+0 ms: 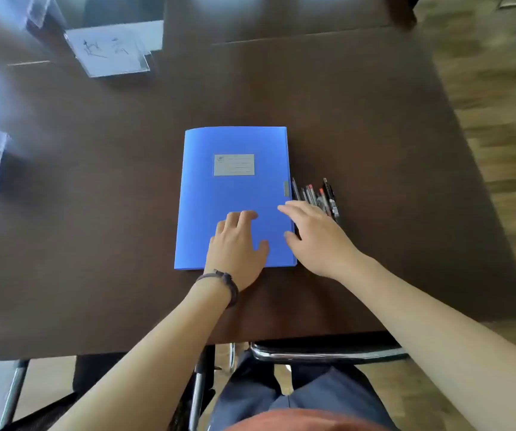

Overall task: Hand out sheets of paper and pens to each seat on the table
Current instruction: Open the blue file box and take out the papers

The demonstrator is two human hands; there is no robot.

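Head: folder (pixel 235 194) (closed) mid-table (pixel 95 244)

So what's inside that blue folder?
The blue folder lies closed on the table, left hand flat on its cover. Its contents are hidden; only its label shows.

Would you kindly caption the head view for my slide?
Left hand rests on a closed blue folder; right hand reaches its edge beside the pens.
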